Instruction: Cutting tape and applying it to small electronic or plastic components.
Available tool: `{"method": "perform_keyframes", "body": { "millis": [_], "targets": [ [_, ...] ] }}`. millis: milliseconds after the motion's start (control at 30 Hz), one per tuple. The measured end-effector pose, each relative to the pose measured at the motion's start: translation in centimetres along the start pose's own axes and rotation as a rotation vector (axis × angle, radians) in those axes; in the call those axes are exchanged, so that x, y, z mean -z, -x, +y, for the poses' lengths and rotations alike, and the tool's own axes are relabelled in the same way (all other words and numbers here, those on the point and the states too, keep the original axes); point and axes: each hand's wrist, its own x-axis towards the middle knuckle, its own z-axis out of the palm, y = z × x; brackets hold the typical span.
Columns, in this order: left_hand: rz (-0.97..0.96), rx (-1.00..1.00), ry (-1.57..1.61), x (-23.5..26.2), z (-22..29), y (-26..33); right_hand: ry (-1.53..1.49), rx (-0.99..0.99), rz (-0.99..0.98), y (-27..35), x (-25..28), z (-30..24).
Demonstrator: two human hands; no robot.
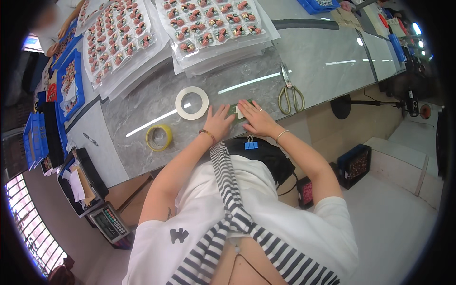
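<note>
A small flat green piece (233, 109) with a white patch (239, 113) on it lies at the near edge of the grey marbled table. My left hand (219, 123) rests at its left side, fingers stretched out and their tips touching or close to it. My right hand (259, 119) lies flat over its right part, with extended fingers hiding some of it. Left of my hands lie a white tape roll (179, 105) and, nearer me, a yellow tape roll (168, 137). Scissors (286, 80) with gold-coloured handles lie to the right, points facing away.
Two stacks of clear sheets (216, 28) with rows of small red pieces stand at the back. A pen (90, 139) lies at the left. Blue trays (71, 85) line the left edge, where another person's arm (66, 26) shows. A scale (110, 223) stands lower left.
</note>
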Motion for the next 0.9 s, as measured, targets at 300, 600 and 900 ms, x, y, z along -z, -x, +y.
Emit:
{"method": "perform_keyframes", "body": {
  "millis": [300, 600, 900],
  "targets": [
    [-0.027, 0.100, 0.141, 0.7, -0.6, -0.4, 0.018, 0.005, -0.060, -1.5, 1.0, 3.0],
    [0.353, 0.819, 1.553, 7.4, 1.1, 0.1, -0.323, -0.179, 0.268, -1.7, 5.6, -3.1],
    [-0.064, -0.270, 2.333, 20.9, 10.3, 3.0, -0.465, 0.081, 0.541, -0.5, 21.3, -15.8]
  ]
}}
